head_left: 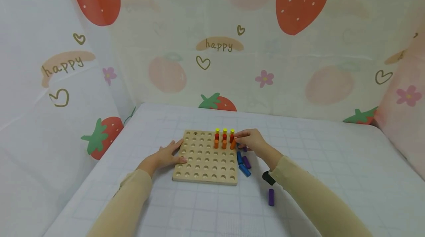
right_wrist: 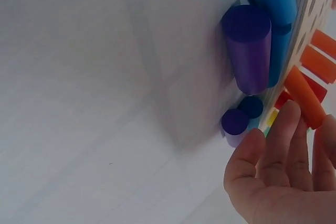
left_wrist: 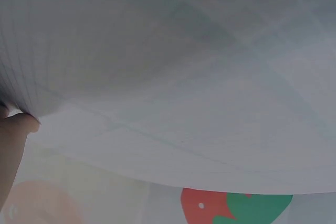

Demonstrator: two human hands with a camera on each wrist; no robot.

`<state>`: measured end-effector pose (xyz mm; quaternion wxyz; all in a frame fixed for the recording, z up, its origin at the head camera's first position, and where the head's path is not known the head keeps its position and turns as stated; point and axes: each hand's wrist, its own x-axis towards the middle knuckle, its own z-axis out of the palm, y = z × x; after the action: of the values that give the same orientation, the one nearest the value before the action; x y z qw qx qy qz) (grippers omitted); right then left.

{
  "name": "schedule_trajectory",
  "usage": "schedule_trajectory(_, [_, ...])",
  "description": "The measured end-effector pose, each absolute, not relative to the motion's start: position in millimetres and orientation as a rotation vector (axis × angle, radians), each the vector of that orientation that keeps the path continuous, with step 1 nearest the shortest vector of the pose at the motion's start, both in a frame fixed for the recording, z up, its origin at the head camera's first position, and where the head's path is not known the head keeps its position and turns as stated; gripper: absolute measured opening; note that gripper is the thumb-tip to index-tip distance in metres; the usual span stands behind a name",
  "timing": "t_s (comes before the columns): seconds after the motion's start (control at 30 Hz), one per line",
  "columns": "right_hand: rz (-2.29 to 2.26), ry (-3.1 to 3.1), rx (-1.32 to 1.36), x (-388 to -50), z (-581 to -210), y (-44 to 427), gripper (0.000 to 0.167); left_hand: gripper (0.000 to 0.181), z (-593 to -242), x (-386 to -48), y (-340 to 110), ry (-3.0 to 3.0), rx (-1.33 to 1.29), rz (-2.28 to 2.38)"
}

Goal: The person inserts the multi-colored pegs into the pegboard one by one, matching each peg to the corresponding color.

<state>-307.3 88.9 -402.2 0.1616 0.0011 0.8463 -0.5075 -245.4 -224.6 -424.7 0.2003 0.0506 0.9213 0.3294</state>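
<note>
A square wooden pegboard (head_left: 206,181) with rows of round holes lies on the table. At its left edge rests my left hand (head_left: 165,156), fingers extended and thumb on the top; only part of that hand (left_wrist: 13,140) enters the left wrist view. My right hand (head_left: 254,141) pinches a tilted orange peg (right_wrist: 304,98) at the board's right edge. Whether its lower end is inside a hole, I cannot tell. Two orange pegs (head_left: 224,144) stand upright to its left. Behind them are red pegs (head_left: 217,137) and yellow pegs (head_left: 224,131).
Loose blue pegs (head_left: 245,170) and purple pegs (head_left: 246,162) lie beside the board's right edge. Nearer the front are a black object (head_left: 268,178) and a single purple peg (head_left: 271,197). A strawberry-printed curtain (head_left: 232,74) hangs behind the table.
</note>
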Motion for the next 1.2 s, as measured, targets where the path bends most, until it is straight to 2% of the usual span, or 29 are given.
schedule_trajectory(0.43, [-1.403,2.432,0.031,-302,-400,91,0.027,0.09,-426,-243,-220,2.566,0.13,0.933])
schedule_trajectory(0.73, [-1.354,2.422,0.003,-301,-394,114,0.032,0.089,-423,-242,-219,2.582,0.141,0.892])
schedule_trajectory(1.2, [-1.136,2.205,-0.488,-300,-394,180,0.037,0.092,-430,-248,-226,2.598,0.167,0.868])
